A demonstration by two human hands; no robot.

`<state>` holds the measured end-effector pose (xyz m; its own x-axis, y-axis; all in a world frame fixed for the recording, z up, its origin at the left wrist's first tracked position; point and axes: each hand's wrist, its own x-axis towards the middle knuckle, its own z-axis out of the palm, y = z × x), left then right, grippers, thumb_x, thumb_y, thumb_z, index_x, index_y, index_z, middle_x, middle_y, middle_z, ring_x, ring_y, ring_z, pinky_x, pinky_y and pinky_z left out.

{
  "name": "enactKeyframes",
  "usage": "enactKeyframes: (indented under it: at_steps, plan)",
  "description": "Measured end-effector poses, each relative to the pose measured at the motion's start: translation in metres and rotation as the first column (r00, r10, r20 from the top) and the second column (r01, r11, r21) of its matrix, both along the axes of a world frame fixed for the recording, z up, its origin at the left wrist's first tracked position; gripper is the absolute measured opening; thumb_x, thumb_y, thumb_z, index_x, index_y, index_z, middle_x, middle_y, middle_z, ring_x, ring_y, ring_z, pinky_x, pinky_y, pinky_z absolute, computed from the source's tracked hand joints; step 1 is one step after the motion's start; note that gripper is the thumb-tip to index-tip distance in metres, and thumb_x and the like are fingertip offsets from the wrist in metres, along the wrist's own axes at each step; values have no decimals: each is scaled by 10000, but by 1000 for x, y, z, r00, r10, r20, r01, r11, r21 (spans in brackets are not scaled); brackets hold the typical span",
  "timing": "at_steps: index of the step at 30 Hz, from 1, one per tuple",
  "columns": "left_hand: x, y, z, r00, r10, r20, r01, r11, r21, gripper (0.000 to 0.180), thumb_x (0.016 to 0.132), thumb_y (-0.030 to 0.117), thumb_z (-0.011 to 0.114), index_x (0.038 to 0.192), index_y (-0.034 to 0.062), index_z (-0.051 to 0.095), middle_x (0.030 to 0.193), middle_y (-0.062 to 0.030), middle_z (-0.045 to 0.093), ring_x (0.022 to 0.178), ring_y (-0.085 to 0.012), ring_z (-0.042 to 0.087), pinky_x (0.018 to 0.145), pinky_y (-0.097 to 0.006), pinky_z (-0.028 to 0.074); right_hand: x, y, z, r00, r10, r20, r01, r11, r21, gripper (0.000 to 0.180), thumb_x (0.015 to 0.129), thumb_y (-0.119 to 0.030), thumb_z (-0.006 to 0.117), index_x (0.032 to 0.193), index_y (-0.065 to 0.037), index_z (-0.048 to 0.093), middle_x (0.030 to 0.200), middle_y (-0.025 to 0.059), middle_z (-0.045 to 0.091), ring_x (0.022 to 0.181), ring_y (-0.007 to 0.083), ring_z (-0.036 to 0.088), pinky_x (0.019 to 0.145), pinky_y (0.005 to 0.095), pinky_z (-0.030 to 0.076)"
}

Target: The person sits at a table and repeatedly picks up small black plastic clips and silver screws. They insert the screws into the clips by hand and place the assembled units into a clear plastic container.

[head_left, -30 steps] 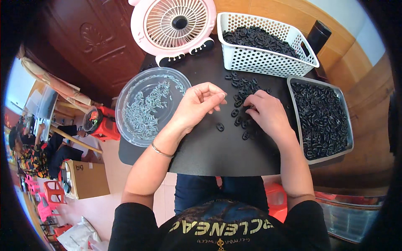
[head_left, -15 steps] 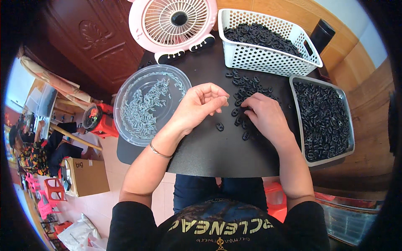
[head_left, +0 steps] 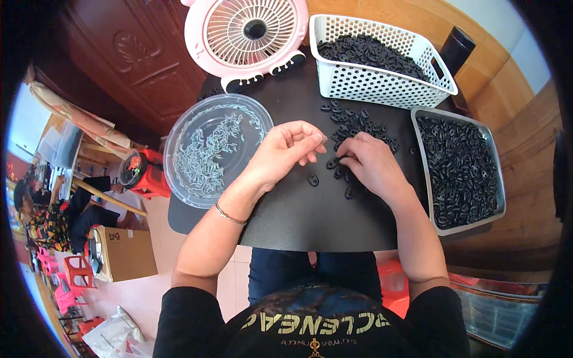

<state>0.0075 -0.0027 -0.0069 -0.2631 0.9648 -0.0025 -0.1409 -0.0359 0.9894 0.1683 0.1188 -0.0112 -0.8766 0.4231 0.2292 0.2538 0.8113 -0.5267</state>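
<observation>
My left hand (head_left: 287,149) is closed in a pinch above the dark table, fingertips pressed together; what it may hold is too small to name. My right hand (head_left: 375,162) reaches over a loose pile of small black oval pieces with two holes (head_left: 357,119), its thumb and forefinger pinched on one black piece (head_left: 342,158) at the pile's near edge. One single black oval piece (head_left: 313,180) lies apart, just below my left fingertips. Beside my left wrist stands a round clear plastic tub (head_left: 179,188) with many small silvery screw-like pins (head_left: 206,161) in it.
A white perforated basket (head_left: 382,89) full of black pieces stands at the back right. Nearer, a grey tray (head_left: 422,158) holds more of them. A pink fan (head_left: 253,30) is at the back left. Farther left are a cardboard box (head_left: 128,253) and another person (head_left: 48,215).
My right hand has shifted slightly left and up, its fingertips now closing on a black piece at the pile's edge. My left hand has barely moved.
</observation>
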Motion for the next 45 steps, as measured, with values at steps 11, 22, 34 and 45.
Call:
enactKeyframes:
  at_steps: [11,22,34,45]
  plan:
    - [1,0,-2,997,-16,72,16,1000,-9,129,867,155,564,910,34,558,775,-19,591,622,-43,512,544,-159,407,-7,-10,5,939,-170,-300,-54,785,-617,154,766,-34,634,920,-27,630,829,33,615,784,89,594,705,232,479]
    - [2,1,-2,997,-27,73,27,1000,-4,134,870,160,560,907,31,558,775,-15,585,624,-42,507,544,-157,403,-12,-15,2,835,-170,-524,-259,718,-646,201,836,33,507,1016,-6,587,935,59,571,849,106,567,768,228,461]
    - [4,0,-1,999,-8,51,9,1000,-14,141,870,172,562,900,34,563,765,-13,588,620,-40,509,543,-158,403,-12,-10,-5,856,-108,-506,-244,778,-578,281,839,25,508,1104,-38,578,918,59,567,830,112,581,746,226,473]
    - [5,1,-3,999,-6,40,7,1000,-24,145,873,189,560,874,44,566,750,-4,584,615,-39,508,543,-160,404,-10,-14,-4,879,-138,-457,-218,735,-642,239,801,21,571,1038,-4,590,881,58,588,786,115,600,722,227,490]
